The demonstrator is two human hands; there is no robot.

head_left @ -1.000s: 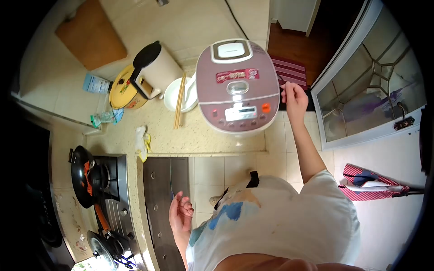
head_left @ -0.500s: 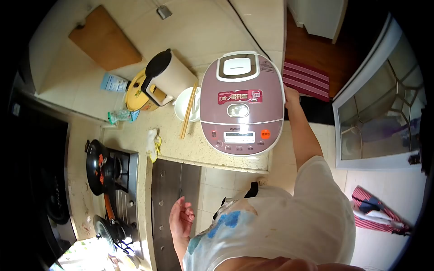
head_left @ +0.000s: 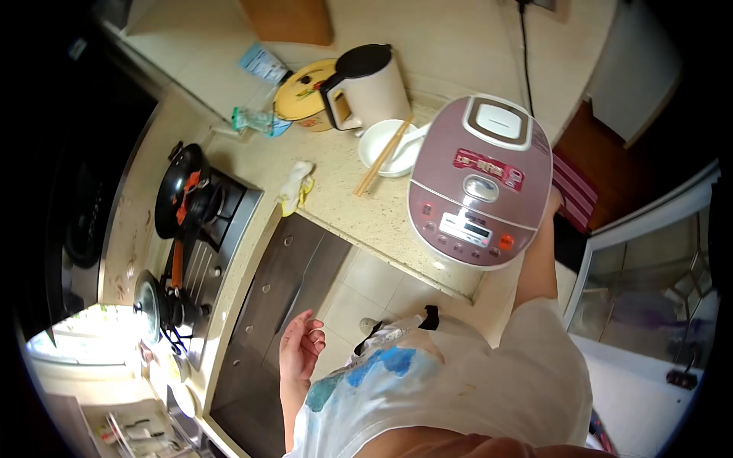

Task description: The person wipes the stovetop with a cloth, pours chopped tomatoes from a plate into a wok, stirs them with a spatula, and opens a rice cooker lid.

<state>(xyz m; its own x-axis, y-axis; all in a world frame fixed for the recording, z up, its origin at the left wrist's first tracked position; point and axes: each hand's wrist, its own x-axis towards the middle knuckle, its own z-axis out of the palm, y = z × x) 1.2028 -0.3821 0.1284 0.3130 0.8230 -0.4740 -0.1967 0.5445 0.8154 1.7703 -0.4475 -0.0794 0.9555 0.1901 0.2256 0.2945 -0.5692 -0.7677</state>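
Note:
A mauve rice cooker [head_left: 447, 164] with a closed lid, a small display and an orange button stands at the counter's right end. My right hand [head_left: 555, 201] is against its far right side; the cooker's body hides the fingers, so I cannot tell what they grip. In front of the drawers hangs my left hand [head_left: 302, 342], empty, its fingers loosely bent and apart. Left of the cooker sits a white bowl [head_left: 365, 149] holding a white spoon [head_left: 412, 137], with wooden chopsticks [head_left: 379, 162] laid across the rim.
Behind the bowl stand a cream kettle [head_left: 378, 95] and a yellow-lidded pot [head_left: 299, 91]. A cloth [head_left: 296, 183] lies near the counter's inner corner. On the stove at left are a wok [head_left: 174, 195] with red food and a glass-lidded pan [head_left: 149, 305]. A glazed door [head_left: 641, 282] is at right.
My view has turned, so the counter and stove appear tilted and the cooker sits further right. My right hand remains at the cooker's side. My left hand stays empty at about the same height.

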